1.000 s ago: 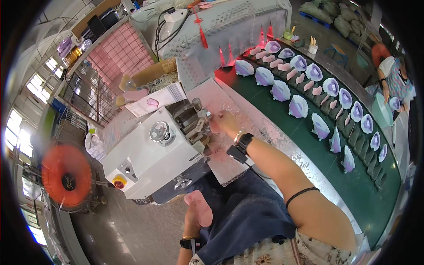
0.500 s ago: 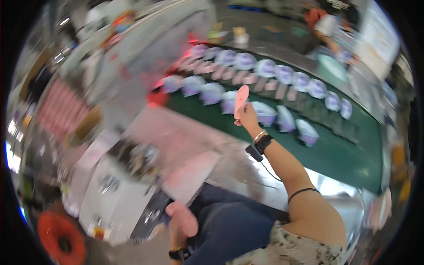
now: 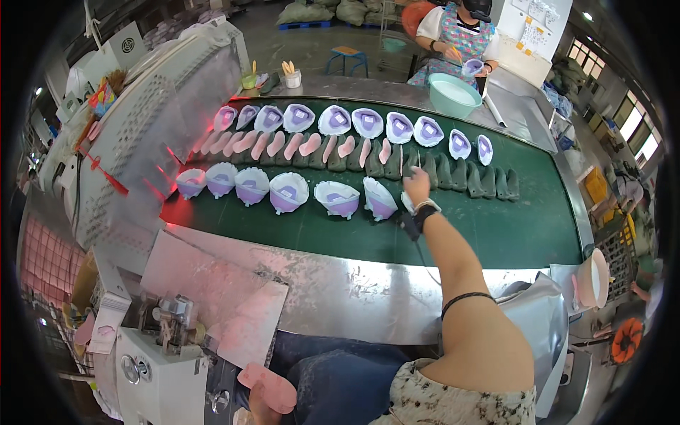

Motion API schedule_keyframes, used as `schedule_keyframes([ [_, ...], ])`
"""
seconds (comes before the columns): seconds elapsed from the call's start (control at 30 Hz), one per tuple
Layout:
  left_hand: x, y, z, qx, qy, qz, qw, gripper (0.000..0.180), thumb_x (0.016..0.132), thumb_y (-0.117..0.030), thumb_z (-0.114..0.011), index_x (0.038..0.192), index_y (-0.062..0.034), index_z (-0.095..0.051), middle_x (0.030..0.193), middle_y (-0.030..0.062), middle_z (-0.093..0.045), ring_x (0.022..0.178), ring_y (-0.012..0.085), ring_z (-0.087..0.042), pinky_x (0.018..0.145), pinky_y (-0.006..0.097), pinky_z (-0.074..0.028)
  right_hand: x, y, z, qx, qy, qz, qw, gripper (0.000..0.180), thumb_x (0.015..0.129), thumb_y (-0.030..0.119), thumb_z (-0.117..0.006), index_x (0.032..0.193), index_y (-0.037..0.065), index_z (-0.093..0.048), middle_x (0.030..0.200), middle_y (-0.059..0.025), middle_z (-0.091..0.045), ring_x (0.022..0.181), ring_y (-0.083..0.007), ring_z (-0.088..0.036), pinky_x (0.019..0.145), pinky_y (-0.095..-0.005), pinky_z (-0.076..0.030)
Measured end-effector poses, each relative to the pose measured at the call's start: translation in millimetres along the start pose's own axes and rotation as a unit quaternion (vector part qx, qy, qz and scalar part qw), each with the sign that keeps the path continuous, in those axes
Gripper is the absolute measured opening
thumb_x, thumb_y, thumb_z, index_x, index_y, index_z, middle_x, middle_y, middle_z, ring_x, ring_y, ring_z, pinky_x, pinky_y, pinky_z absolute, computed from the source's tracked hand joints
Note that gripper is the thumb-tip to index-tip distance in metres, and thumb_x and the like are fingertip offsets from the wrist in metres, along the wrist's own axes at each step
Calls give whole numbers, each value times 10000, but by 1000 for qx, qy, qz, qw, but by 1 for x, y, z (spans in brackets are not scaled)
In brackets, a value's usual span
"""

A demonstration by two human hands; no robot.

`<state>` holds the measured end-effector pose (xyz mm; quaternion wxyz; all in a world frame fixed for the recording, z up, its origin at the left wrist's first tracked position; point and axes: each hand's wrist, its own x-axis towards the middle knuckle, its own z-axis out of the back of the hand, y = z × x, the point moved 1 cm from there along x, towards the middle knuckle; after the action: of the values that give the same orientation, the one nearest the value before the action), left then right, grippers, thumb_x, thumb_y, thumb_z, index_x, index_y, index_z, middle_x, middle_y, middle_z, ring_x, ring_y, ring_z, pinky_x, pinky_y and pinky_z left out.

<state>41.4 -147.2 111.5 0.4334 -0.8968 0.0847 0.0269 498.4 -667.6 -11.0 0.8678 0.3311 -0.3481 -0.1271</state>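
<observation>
Your right hand reached mid-belt; your left hand held a pink insole at the frame's bottom.

The insole lay flat, its long axis running left to right, pinched in your left fingers. Your right fingers were curled at the row of dark moulds; what they gripped I could not tell. Bare green belt stayed open to the right. White shoe cups showed purple linings.
</observation>
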Motion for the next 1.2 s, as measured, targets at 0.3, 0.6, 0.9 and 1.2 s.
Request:
schedule_keyframes([
  [0.3, -28, 29, 59, 60, -390, -7, 919, 178, 934, -182, -546, 1043, -47, -590, 878, 13, -602, 759, 129, -584, 633, 265, -472, -332, 367, 45, 192, 691, 227, 659, 357, 912, 382, -550, 894, 35, -629, 822, -161, -627, 752, -334, -602, 686, -398, -472],
  [0.6, -44, -7, 50, 1, -421, -55, 905, 521, 1003, -437, -365, 1254, 4, -486, 987, 112, -607, 804, 195, -607, 681, 346, -540, -429, 406, 9, 260, 697, 77, 664, 233, 791, 207, -636, 921, 17, -597, 750, -149, -634, 696, -203, -627, 623, -337, -479],
  [0.9, -83, 13, 60, -107, -381, 16, 918, 624, 960, -511, -314, 1256, 9, -493, 907, 96, -571, 804, 241, -612, 701, 405, -558, -398, 479, -112, 328, 558, 145, 748, 279, 777, 185, -640, 981, 0, -596, 842, -171, -640, 777, -301, -628, 688, -382, -479],
  [1.2, -118, 34, 69, -117, -418, -8, 901, 592, 969, -478, -382, 1316, 0, -424, 1177, 140, -552, 865, 266, -616, 723, 427, -563, -352, 507, -77, 247, 366, 378, 814, 270, 802, 232, -675, 983, 46, -600, 915, -160, -641, 842, -371, -618, 729, -433, -492],
])
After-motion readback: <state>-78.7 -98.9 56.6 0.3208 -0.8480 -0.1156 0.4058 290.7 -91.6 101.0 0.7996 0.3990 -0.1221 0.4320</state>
